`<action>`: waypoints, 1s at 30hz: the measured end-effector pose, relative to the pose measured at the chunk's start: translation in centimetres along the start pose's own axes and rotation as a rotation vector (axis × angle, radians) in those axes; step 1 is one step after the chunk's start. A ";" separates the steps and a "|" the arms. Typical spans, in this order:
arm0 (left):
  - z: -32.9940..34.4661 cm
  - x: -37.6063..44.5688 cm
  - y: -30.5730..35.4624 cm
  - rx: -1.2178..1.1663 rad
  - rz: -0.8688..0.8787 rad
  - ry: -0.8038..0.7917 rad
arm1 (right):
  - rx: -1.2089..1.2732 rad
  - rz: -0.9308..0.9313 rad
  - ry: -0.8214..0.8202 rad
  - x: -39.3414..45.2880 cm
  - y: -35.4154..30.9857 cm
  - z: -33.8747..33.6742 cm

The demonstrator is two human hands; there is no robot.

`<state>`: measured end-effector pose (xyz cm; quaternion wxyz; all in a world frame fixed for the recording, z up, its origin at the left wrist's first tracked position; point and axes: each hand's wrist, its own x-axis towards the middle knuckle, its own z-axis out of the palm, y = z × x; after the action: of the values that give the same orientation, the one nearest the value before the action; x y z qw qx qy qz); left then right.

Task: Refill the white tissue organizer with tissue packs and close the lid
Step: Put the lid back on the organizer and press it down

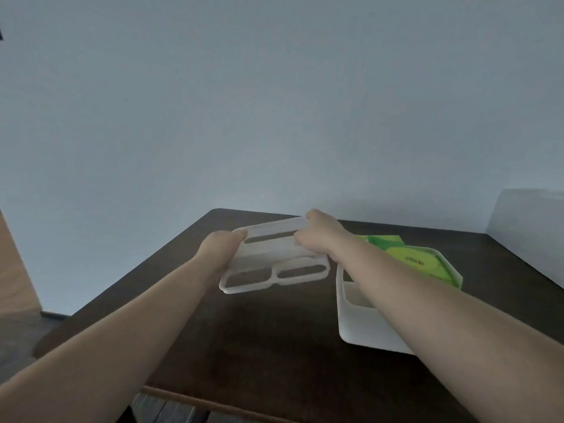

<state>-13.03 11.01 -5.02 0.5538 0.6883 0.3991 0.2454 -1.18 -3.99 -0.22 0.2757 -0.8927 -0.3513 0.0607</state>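
Observation:
Both hands hold the white lid (274, 259) of the organizer above the dark table. The lid has three long slots and tilts toward me. My left hand (218, 248) grips its left edge; my right hand (322, 235) grips its far right corner. The white organizer box (361, 326) stands open on the table to the right, under my right forearm. A green tissue pack (412, 257) lies in its far part; the near compartment looks bare, partly hidden by my arm.
The dark brown table (259, 331) runs to a pale wall at the back. A white box-like object (531, 230) stands at the far right edge. A wooden surface (15, 270) shows at the left, with floor below it.

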 end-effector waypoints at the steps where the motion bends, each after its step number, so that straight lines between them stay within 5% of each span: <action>1: 0.4 -0.8 1.1 -0.006 0.026 0.004 | 0.014 -0.015 0.038 -0.1 0.2 -1.2; 9: 6.8 -6.5 7.2 0.154 0.222 0.003 | 0.069 0.103 0.259 -2.3 5.9 -9.1; 30: 15.8 -8.4 6.3 0.368 0.317 -0.124 | 0.144 0.321 0.147 -5.5 17.0 -10.4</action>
<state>-3.61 -5.27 -2.30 0.3973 0.8452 0.2894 0.2099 7.95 -22.55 -1.08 0.3506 -0.9173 -0.1778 0.0635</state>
